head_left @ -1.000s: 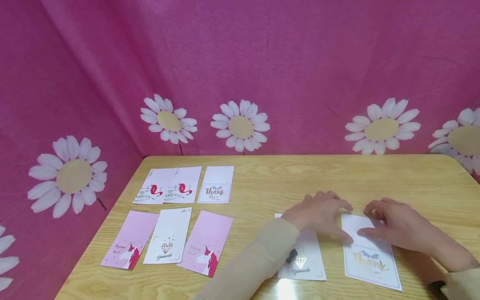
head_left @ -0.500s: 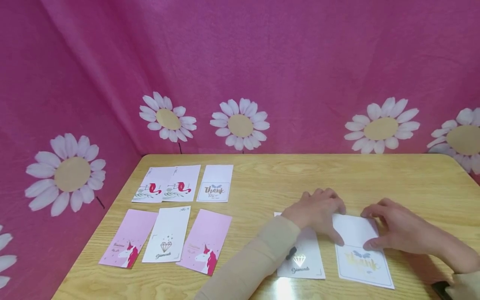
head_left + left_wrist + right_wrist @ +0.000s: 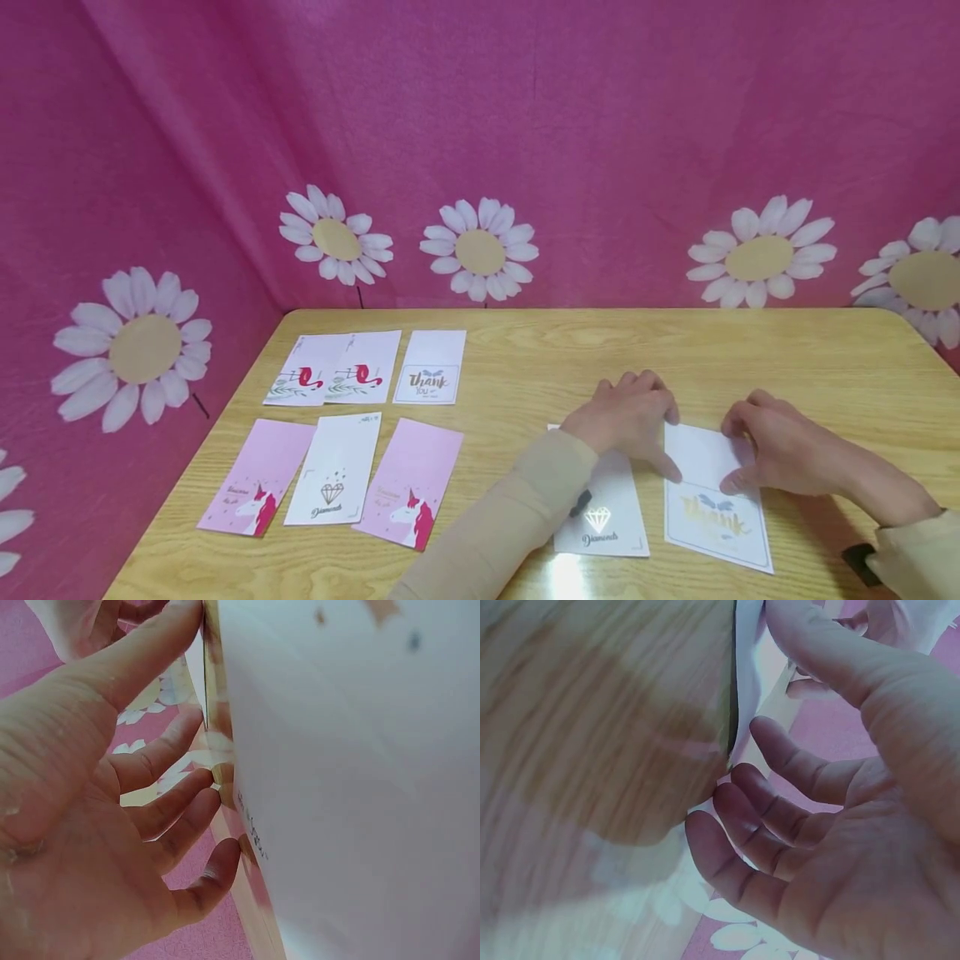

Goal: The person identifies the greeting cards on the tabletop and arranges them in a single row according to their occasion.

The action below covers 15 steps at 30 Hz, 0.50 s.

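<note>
On the right side of the table lies a white card with gold "Thank" lettering [image 3: 712, 521]. My left hand [image 3: 628, 421] touches its left edge with the thumb, fingers spread loosely on the table. My right hand [image 3: 783, 448] rests at its upper right edge, the thumb on the card and the other fingers bent lightly down to the tabletop. In the right wrist view, the white card [image 3: 750, 667] shows as a strip beside my thumb. Under my left wrist lies a white "Diamonds" card [image 3: 615, 517], its upper part mostly hidden.
At the left of the wooden table [image 3: 517, 367], two flamingo cards [image 3: 365, 367] overlap beside another "Thank you" card [image 3: 431, 367]. In front lie two pink unicorn cards [image 3: 258, 475] with a "Diamonds" card [image 3: 333, 467] between them. A pink flowered cloth [image 3: 585, 150] hangs behind.
The "Thank" card under my hands has slid left, closer to the "Diamonds" card. My right hand has moved left with it, and my left hand has shifted slightly left.
</note>
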Available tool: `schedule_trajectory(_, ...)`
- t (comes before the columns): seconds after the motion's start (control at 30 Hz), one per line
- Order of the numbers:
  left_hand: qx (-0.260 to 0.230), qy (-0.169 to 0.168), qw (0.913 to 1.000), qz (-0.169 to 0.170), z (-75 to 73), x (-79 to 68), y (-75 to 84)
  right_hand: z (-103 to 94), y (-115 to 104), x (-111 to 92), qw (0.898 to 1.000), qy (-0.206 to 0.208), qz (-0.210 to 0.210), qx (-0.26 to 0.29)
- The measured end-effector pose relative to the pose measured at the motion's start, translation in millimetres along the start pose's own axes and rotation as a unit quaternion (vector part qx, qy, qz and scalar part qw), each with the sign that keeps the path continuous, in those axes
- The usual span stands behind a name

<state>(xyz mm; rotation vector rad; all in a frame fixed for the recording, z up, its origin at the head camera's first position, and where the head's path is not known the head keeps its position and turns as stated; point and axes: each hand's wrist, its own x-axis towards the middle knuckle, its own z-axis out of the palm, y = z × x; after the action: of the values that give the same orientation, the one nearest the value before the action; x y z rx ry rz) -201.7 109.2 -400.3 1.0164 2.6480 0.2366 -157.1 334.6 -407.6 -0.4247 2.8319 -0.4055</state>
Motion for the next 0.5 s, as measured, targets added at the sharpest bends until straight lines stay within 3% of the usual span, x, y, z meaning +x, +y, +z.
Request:
schedule_trajectory(0.23,-0.006,0.000,1.0000,-0.007,0.7,0.5,0.9,-0.1,1.2,2.0,1.000,-0.006,-0.003,0.005)
schedule_trajectory(0.5,0.004,0.009,0.9993,-0.035,1.6,-10.1,-0.2,3.1,1.2,0.1,1.000,0.001,0.007,0.012)
